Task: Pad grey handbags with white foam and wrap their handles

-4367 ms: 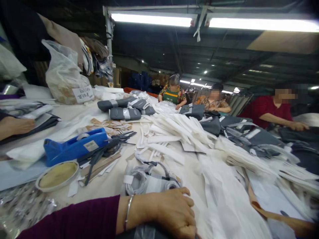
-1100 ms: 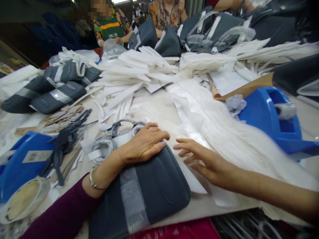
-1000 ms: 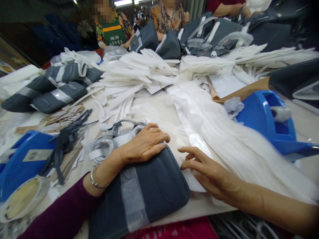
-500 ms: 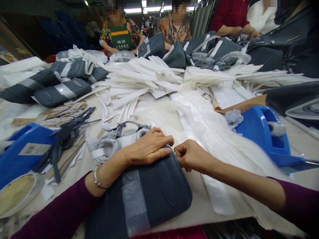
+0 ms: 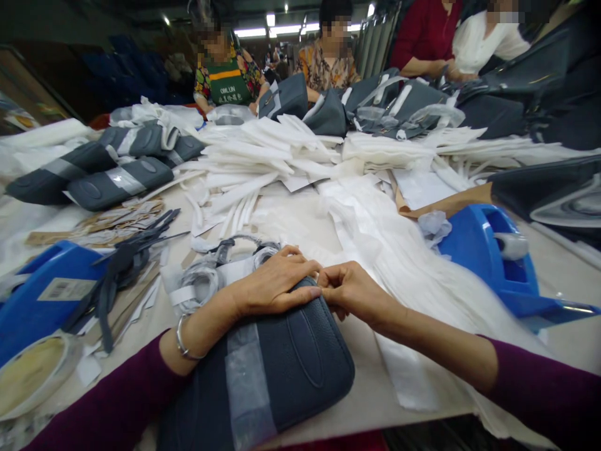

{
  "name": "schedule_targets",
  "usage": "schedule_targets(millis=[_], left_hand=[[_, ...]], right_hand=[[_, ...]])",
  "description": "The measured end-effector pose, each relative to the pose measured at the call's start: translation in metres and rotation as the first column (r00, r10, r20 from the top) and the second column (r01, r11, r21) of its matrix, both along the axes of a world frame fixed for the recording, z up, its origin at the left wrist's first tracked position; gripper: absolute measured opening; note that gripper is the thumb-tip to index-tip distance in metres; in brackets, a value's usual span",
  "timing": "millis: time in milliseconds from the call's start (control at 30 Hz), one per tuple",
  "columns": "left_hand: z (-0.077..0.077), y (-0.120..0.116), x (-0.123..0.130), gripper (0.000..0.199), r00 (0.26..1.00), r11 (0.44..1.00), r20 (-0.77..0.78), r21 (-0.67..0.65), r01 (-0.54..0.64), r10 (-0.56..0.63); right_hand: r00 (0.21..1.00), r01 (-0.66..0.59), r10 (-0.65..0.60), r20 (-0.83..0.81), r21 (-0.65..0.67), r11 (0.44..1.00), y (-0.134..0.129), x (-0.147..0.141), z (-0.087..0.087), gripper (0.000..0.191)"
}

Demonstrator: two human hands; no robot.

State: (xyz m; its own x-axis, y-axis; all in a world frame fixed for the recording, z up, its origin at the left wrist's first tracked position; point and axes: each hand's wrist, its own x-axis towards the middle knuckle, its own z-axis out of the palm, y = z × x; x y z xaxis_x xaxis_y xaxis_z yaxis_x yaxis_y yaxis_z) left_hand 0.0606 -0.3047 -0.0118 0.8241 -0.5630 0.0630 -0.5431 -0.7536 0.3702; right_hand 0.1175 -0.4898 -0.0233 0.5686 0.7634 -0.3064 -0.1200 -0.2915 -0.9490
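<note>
A dark blue leather handbag (image 5: pixel 291 351) lies at the table's near edge, a clear plastic strip (image 5: pixel 246 382) wrapped around its body. Across its upper edge rests my left hand (image 5: pixel 275 282), fingers curled over and thumb pressed on the leather, gripping the bag. My right hand (image 5: pixel 359 291) is closed in a pinch at the bag's upper right corner, close against my left fingertips. Whatever is between the right fingers is hidden. Beyond my left wrist, plastic-wrapped handles or straps (image 5: pixel 201 279) lie against the bag.
Blue tape dispensers stand left (image 5: pixel 51 288) and right (image 5: pixel 493 250). Dark straps (image 5: pixel 136 250) and a round tub (image 5: pixel 37 376) lie left. White foam sheets (image 5: pixel 413 275) cover the right; foam strips (image 5: pixel 263 147) and bags (image 5: pixel 122 181) are farther back. Several people work across the table.
My right hand has moved slightly left, closer to my left hand at the bag's corner. My left hand keeps its hold. The view has shifted slightly.
</note>
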Motion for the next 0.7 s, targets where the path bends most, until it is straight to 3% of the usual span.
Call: schedule_targets(millis=[100,167,233,300,433,533,600,633,667,700], left_hand=[[-0.003,-0.007,0.001,0.031,0.998,0.994,0.050,0.106,-0.033,0.027],[-0.005,-0.010,0.002,0.032,0.996,0.985,0.084,0.170,-0.037,0.023],[-0.007,-0.013,0.003,0.031,0.993,0.978,0.118,0.204,-0.046,0.022],[-0.009,-0.014,0.003,0.030,0.986,0.976,0.164,0.206,-0.069,0.035],[-0.011,-0.025,-0.001,0.031,0.971,0.976,0.238,0.205,-0.070,0.020],[-0.011,-0.041,-0.004,0.033,0.966,0.983,0.260,0.181,-0.031,-0.017],[-0.012,-0.054,-0.003,0.033,0.969,0.987,0.244,0.159,-0.003,-0.036],[-0.014,-0.060,-0.001,0.033,0.971,0.988,0.231,0.152,0.017,-0.053],[-0.016,-0.065,0.000,0.033,0.974,0.989,0.213,0.142,0.049,-0.079],[-0.018,-0.070,0.001,0.030,0.975,0.988,0.195,0.128,0.084,-0.108]], right_hand=[[0.992,0.099,-0.094,0.085,-0.054,0.994,-0.016,-0.017,-0.001,0.028],[0.964,0.194,-0.172,0.203,-0.098,0.976,-0.022,-0.033,-0.006,0.042],[0.943,0.240,-0.201,0.263,-0.125,0.963,-0.020,-0.048,-0.012,0.061],[0.944,0.248,-0.209,0.254,-0.132,0.960,-0.011,-0.059,-0.017,0.067],[0.964,0.239,-0.222,0.145,-0.109,0.965,-0.005,-0.069,-0.027,0.060],[0.971,0.208,-0.197,0.135,-0.070,0.976,-0.036,-0.065,-0.043,0.053],[0.961,0.130,-0.097,0.260,-0.113,0.985,-0.064,-0.048,-0.047,0.044],[0.913,0.072,-0.002,0.408,-0.157,0.985,-0.074,-0.036,-0.043,0.040],[0.794,0.027,0.089,0.602,-0.181,0.983,-0.077,-0.024,-0.034,0.037],[0.591,0.012,0.120,0.798,-0.158,0.987,-0.071,-0.014,-0.020,0.035]])
